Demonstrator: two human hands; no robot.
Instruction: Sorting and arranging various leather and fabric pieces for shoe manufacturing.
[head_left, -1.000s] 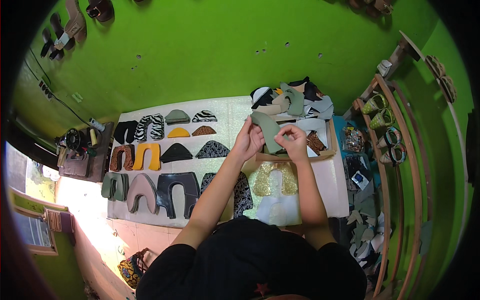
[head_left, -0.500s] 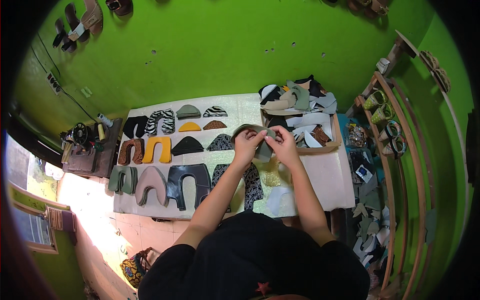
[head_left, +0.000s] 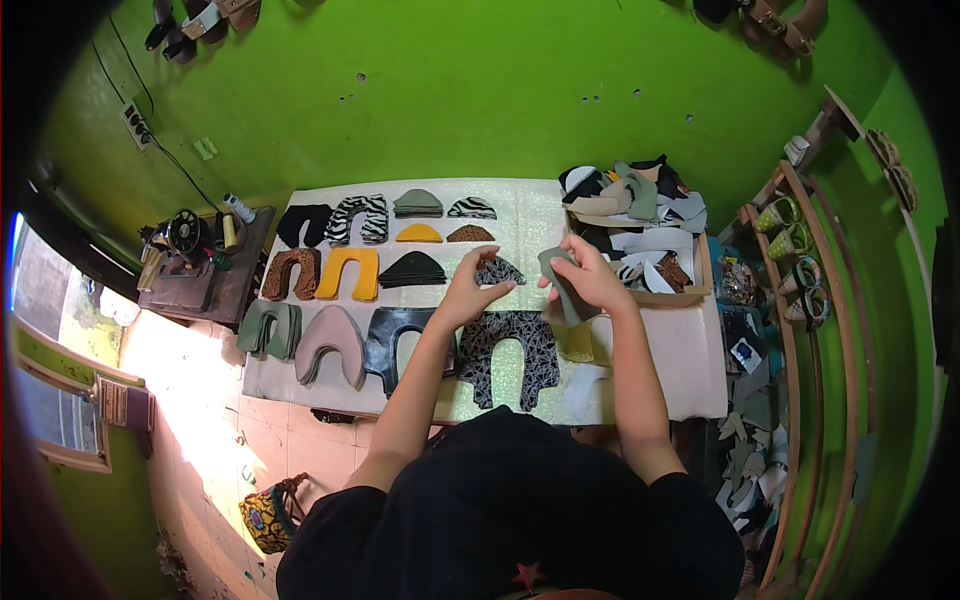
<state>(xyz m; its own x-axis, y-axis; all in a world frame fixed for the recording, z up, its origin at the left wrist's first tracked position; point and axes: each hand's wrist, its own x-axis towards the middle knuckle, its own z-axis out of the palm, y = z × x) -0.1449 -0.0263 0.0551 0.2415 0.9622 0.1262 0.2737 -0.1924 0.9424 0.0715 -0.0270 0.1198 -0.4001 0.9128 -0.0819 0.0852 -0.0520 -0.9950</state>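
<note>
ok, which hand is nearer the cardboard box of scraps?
Right. The right hand, holding a grey-green piece, is by the cardboard box's near-left corner; the left hand is farther left, beside the patterned half-moon piece.

Left fingers [head_left: 475,261] parted, right fingers [head_left: 578,247] pinched

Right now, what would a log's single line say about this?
left hand: open, near grey-patterned half-moon | right hand: holding grey-green piece | box: holds mixed offcuts
</note>
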